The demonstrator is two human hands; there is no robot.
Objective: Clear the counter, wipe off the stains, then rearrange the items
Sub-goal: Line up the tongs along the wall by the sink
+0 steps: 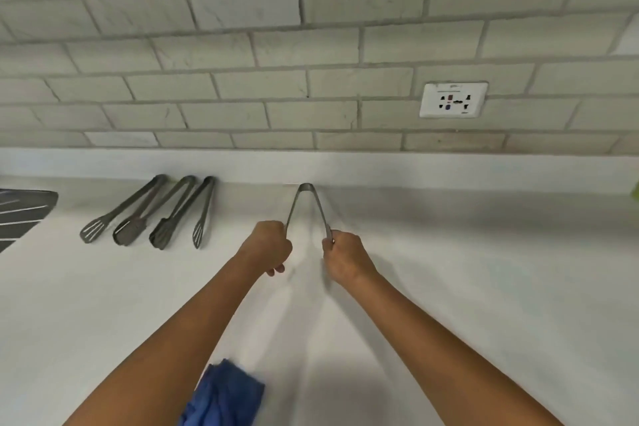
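Now both hands are gripping one pair of tongs (307, 204) near the back of the white bench (484, 287). Left hand (268, 245) is clenching its fingers (276, 270) round the left arm of the tongs; right hand (345, 258) is grasping the right arm. The tongs are spreading open in a V, with the hinge pointing toward the tiled wall (311, 45) and lying just beside the bench's back edge. Further left, four more tongs (148, 214) are lying side by side, slanting, heads toward the person. A dark slotted thing (24, 211) is showing at the far left edge. A blue cloth (224, 394) is lying near the front, under the left forearm. A socket (453, 100) is sitting on the wall.
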